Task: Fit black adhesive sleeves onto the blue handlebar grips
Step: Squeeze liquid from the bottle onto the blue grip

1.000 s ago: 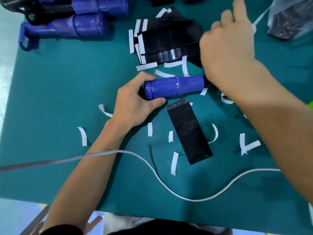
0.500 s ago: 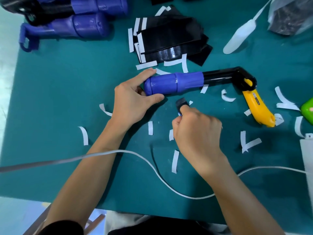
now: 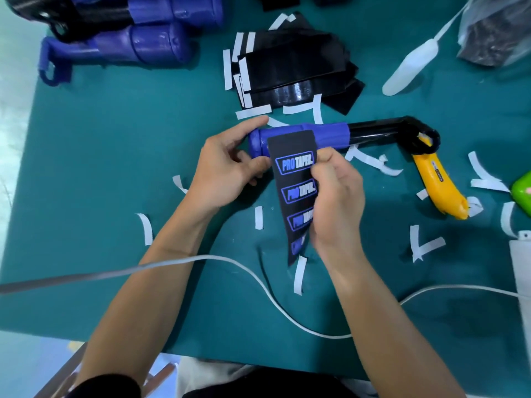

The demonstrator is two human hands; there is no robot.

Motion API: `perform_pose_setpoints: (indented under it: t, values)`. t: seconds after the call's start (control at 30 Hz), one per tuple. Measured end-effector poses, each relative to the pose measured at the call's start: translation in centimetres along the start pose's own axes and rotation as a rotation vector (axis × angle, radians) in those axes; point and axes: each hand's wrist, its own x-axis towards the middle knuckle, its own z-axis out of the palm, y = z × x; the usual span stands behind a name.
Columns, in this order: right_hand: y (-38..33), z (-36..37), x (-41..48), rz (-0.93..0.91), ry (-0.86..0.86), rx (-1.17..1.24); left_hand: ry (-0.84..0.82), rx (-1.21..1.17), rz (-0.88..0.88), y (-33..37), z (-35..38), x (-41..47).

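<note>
Shows, at the middle of a teal mat [image 3: 115, 168], a blue grip [image 3: 330, 136]: smooth, glossy, cylindrical and flanged at its left end. Sits on a bent black tube [image 3: 382, 132] of shiny finish, lying roughly level from left to right.

Left hand [image 3: 224, 165] curled round the flanged end, forefinger above and thumb below. Right hand [image 3: 336, 202] pinching the right edge of a black sleeve [image 3: 293, 173], a flat matte strip with rounded upper corners, printed with repeated blue-and-white "PRO TAPER" badges. Hangs tilted in front of the grip, upper edge overlapping the blue barrel; contact there not discernible. Hands close together, each clamped on its own part, the sleeve between them.

Beyond the grip, a fanned stack of sleeves [image 3: 290, 73], glossy black side up, white-edged. Scattered about, thin curled white backing strips [image 3: 258, 217]. Under the tube's elbow, a yellow utility knife [image 3: 439, 188], tapered and hard-shelled. At the far left corner, two more blue grips [image 3: 155, 47], side by side. Across the near edge, a flat white cable [image 3: 258, 280] in a loose curve.
</note>
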Motion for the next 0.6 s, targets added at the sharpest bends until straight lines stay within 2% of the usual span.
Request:
perform_pose_setpoints:
  t: [0.2,0.6]
  values:
    - [1.7,0.4,0.8,-0.128,0.030,-0.105,0.005,-0.109,-0.064,0.7,-0.2,-0.3]
    - [2.6,1.0,0.8,-0.090,0.114,-0.243,0.010,-0.209,-0.078,1.5,0.3,-0.8]
